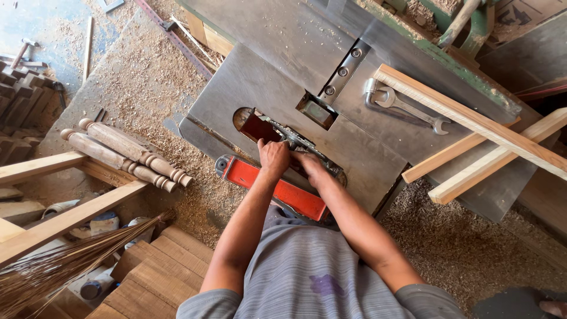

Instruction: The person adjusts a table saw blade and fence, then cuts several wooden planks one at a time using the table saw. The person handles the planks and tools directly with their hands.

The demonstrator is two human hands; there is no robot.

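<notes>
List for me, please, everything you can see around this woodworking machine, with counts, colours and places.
machine table: one, grey steel, centre
red guard: one, at the table's near edge, below the hands
spanners: two as far as I can tell, silver, on the table at right
wooden strips: three, pale, crossed over the table's right corner
turned spindles: two, light wood, on the floor at left
broom: one, brown bristles, lower left
sawdust: tan, over the floor
left hand: at the table's opening
right hand: beside it, at the same opening
</notes>
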